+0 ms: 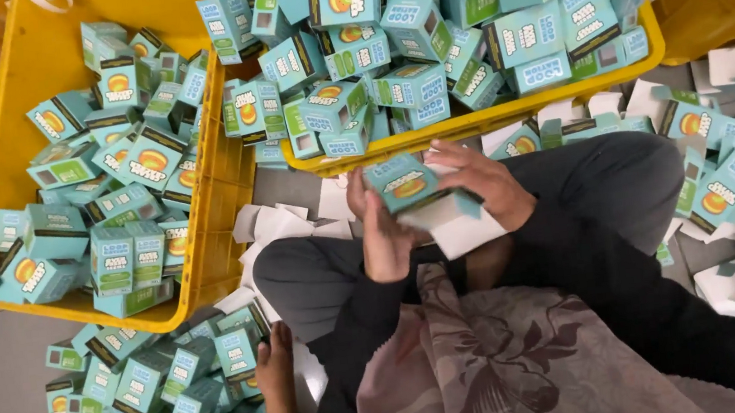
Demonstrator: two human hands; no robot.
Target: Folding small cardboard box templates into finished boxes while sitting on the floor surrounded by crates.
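1. Person sits cross-legged on the floor, centre of frame, both hands up in front of the lap.
2. Left hand [384, 237] is closed around the lower left side of a small teal box [403, 184], fingers wrapped on it.
3. Right hand [483, 181] grips the same box from the right, fingers curled over its top edge; a white flap or card [461, 228] sticks out beneath it.
4. The box is held in the air at frame centre, just below the near rim of the upper yellow crate [485, 117].
5. That crate, top centre, is heaped with the same teal boxes, some past the rim.
6. A second yellow crate [33, 50] at upper left is partly filled with boxes.
7. Loose boxes lie on the floor at lower left [159, 392] and along the right edge [729, 187]; flat white blanks [287, 219] lie between the crates.
8. A bare foot [276, 371] rests beside the lower-left pile.
9. Risk, as I judge it: the overfull top crate could spill boxes onto the hands if bumped.
10. Risk: the flap could crease or tear if squeezed too hard.
11. Risk: a shifting foot could crush the floor boxes.
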